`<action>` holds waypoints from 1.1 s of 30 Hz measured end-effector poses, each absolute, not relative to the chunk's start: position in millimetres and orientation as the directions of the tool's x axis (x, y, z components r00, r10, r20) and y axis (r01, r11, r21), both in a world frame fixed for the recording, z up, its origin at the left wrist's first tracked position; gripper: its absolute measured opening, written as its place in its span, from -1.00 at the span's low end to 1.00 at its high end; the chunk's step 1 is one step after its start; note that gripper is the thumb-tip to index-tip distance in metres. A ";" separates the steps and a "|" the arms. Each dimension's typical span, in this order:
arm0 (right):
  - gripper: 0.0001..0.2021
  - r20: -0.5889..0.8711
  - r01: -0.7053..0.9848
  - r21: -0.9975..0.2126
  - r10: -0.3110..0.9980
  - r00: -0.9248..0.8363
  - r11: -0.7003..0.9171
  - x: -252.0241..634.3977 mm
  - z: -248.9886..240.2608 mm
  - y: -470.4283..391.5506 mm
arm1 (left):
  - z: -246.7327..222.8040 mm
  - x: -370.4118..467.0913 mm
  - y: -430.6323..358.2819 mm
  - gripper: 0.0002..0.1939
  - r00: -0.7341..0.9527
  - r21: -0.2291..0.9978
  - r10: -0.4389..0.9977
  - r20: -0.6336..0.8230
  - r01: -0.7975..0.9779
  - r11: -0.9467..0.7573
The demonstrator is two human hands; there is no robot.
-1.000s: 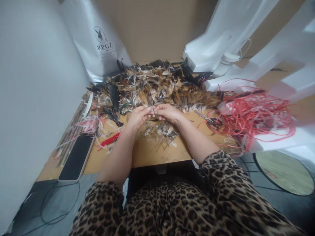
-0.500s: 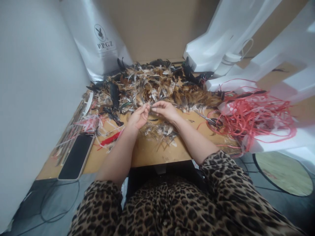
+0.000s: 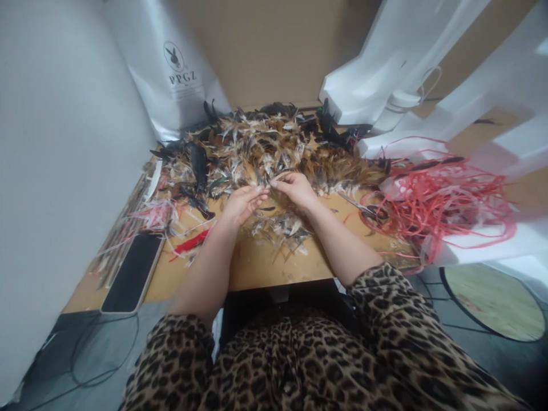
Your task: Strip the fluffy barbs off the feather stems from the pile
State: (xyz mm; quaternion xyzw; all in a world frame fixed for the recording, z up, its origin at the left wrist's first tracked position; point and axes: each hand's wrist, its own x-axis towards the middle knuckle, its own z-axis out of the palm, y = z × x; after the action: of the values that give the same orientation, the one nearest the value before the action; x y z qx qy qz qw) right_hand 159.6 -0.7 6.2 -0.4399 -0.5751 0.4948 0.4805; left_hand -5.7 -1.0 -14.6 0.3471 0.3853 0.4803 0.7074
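Just in front of a heap of brown, white and black feathers (image 3: 274, 137), my two hands meet at the fingertips. My left hand (image 3: 245, 204) is closed in a pinch, its lower fingers curled. Thumb and forefinger of my right hand (image 3: 296, 188) are also pressed together. A small, thin feather seems to be between them, mostly hidden by the fingers. Below the hands, loose pale feather bits (image 3: 289, 228) lie scattered on the wooden table (image 3: 274, 268).
Scissors (image 3: 372, 212) lie at the right, beside a tangle of red plastic strips (image 3: 445, 200). On the left are a phone (image 3: 132, 274), a red strip bundle (image 3: 192, 242) and pink-white strips (image 3: 156, 214). A white printed bag (image 3: 171, 97) stands behind.
Both hands have shifted slightly to the right, with the fingertips still close together. My left hand's lower fingers have spread a little. The things on the table look unchanged.
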 end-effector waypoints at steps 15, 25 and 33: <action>-0.77 0.139 0.211 -0.960 0.967 -0.213 0.184 157.7 2.0 0.7 | -15.0 -1.7 -7.3 -0.80 0.281 0.963 0.944 -0.171 -0.157 0.221; -0.76 0.214 0.373 -0.911 0.975 0.058 0.178 169.3 -14.0 16.9 | -13.0 -8.2 2.8 -0.91 0.054 0.897 0.990 -0.127 -0.419 0.138; -0.76 0.206 0.879 -0.454 0.977 -0.054 0.144 148.4 -20.9 12.8 | -16.8 -6.7 3.4 -0.95 0.053 0.884 0.986 -0.156 -0.438 0.163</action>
State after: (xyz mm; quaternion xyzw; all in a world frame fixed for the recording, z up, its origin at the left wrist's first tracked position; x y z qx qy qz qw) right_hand 148.4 12.8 -20.9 -0.6458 -0.7187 0.1035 0.2360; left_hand -6.7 3.4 -16.8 0.3353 0.4092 0.5531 0.6436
